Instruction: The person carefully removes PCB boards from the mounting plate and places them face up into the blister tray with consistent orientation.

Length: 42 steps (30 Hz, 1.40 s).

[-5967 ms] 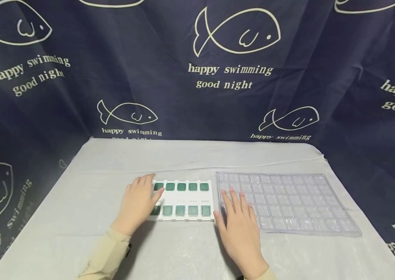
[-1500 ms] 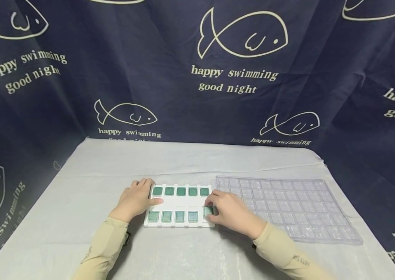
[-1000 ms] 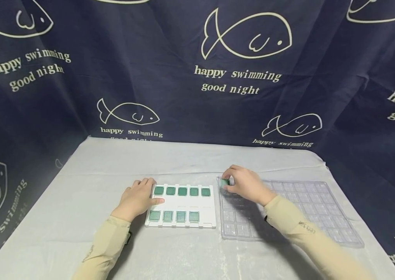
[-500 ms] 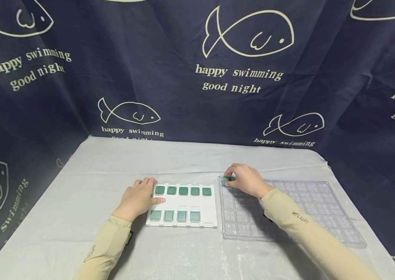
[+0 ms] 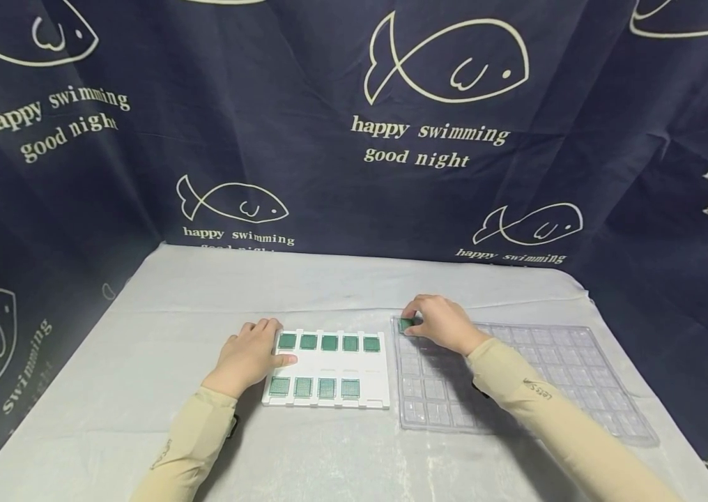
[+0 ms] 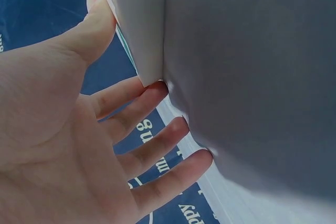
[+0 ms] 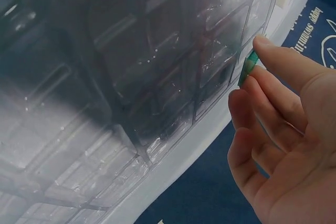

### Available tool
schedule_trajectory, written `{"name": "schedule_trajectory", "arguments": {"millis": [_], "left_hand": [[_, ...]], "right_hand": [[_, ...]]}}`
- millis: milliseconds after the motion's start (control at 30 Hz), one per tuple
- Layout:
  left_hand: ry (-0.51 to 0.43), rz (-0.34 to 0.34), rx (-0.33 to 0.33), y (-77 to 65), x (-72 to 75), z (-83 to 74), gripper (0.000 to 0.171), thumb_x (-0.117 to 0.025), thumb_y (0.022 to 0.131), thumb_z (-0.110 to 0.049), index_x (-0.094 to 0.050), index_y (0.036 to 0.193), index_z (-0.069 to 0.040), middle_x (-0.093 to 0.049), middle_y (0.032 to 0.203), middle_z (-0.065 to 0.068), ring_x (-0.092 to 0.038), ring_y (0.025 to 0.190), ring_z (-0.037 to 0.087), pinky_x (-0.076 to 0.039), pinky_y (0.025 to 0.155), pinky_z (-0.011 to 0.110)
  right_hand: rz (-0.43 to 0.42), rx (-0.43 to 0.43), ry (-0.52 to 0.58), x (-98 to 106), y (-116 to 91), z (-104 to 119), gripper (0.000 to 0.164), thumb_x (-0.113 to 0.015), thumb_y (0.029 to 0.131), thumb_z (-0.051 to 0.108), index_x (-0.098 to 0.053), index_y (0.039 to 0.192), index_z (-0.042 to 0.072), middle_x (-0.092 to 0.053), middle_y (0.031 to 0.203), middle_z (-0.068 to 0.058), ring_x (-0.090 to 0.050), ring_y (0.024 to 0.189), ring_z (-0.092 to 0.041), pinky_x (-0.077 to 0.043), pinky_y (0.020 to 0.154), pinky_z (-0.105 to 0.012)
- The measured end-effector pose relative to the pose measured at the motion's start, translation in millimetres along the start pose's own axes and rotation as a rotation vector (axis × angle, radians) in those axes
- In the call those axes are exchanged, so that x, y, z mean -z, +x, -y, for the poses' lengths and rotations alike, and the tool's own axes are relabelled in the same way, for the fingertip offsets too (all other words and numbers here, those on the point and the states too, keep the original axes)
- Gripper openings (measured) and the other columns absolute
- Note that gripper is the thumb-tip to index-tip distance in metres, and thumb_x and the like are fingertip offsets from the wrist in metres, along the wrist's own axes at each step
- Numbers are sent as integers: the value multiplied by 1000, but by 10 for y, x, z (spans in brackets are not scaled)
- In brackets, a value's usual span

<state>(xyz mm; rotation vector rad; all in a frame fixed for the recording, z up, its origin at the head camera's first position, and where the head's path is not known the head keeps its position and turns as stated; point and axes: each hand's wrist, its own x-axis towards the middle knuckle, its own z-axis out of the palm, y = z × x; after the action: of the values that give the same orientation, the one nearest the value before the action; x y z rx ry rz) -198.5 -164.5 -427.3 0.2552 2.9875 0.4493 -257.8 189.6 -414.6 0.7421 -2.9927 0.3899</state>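
Note:
My left hand (image 5: 244,359) grips the left edge of a white tray (image 5: 344,361), its thumb on top and fingers at the side. The left wrist view shows the index and middle fingertips (image 6: 157,90) at the tray's corner. Green square chips (image 5: 329,343) lie in two rows; the near row's right slot is bare. My right hand (image 5: 444,325) pinches one small green chip (image 5: 405,325) between thumb and fingers at the far left corner of a clear compartment tray (image 5: 435,428). In the right wrist view, that chip (image 7: 248,68) stands tilted at the tray's edge.
Both trays lie side by side on a white cloth-covered table (image 5: 304,453), with a narrow gap between them. The right forearm (image 5: 555,415) passes over the clear tray. Behind the table hangs a dark blue curtain (image 5: 304,125) with fish prints.
My right hand has taken the chip from the near right slot of the white tray and carried it to the clear tray's far left corner. The left hand stays on the white tray.

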Motion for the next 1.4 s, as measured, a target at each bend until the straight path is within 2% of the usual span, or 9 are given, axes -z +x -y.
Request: {"name": "schedule_trajectory", "arguments": {"millis": [600, 1400], "left_hand": [[1, 0, -4, 19, -14, 15, 64, -76, 87, -47, -56, 132, -7, -62, 131, 13, -56, 121, 40, -49, 99, 62], [0, -1, -17, 48, -44, 42, 65, -75, 87, -47, -55, 134, -6, -62, 133, 15, -56, 123, 41, -49, 100, 62]], "right_hand": [[39, -23, 11, -7, 20, 1, 30, -87, 79, 24, -78, 106, 13, -74, 102, 0, -71, 98, -25, -60, 84, -47], [43, -21, 34, -1, 22, -24, 28, -86, 81, 23, -77, 105, 13, -74, 101, 1, -70, 96, -24, -58, 86, -47]]}}
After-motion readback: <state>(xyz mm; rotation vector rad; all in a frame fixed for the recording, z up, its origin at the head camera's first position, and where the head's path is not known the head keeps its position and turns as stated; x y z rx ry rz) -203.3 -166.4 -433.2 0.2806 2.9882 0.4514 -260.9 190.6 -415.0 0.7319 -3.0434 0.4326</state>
